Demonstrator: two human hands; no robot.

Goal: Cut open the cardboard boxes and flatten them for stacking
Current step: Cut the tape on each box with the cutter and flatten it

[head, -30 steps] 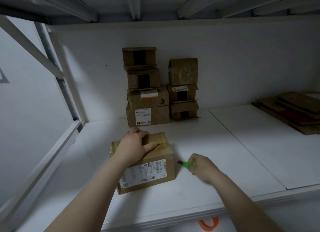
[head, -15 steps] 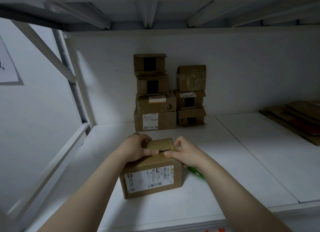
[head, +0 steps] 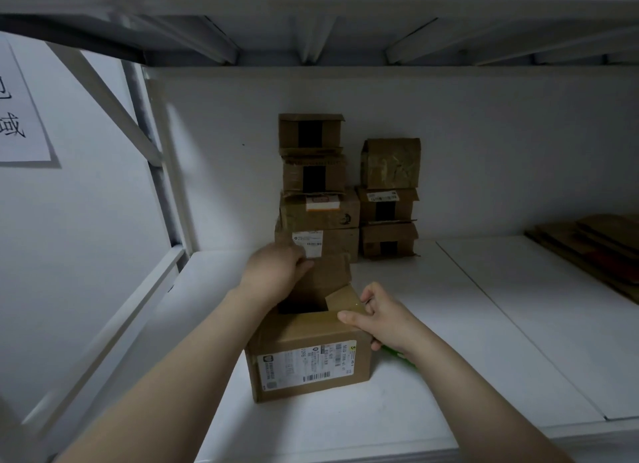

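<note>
Brown cardboard box [head: 307, 362] with a white shipping label is the one being worked on. It stands on the shelf near the front edge, top already open, dark inside showing. Big to small from there:

The wide white shelf board [head: 484, 307] under the box is smooth and flat, so sliding or flipping things on it should be easy. Just behind the box is a stack of small brown cartons [head: 321, 213] in two columns, all closed, some with dark tape strips and scuffed corners. Well off to the right of the box and further back lies a pile of flattened brown cardboard sheets [head: 594, 248]. I reckon that's where this one ends up.

The left hand [head: 276, 272] is at the box's far side, fingers curled over the raised far flap [head: 328, 276], pinching it upright. The right hand [head: 380, 317] grips the box's near right corner, thumb on the top edge, fingers curled by the small side flap [head: 340, 298], which is half up.

A green plastic cutter [head: 397, 353] lies just right of the box, mostly hidden under the right wrist, and nobody's holding it.

I'd call this the flap-opening stage. Next move probably needs every flap folded out, then the box flipped so the bottom tape can be slit, which means picking up the cutter. The cardboard looks matte and stiff, and should fold along its creases.
</note>
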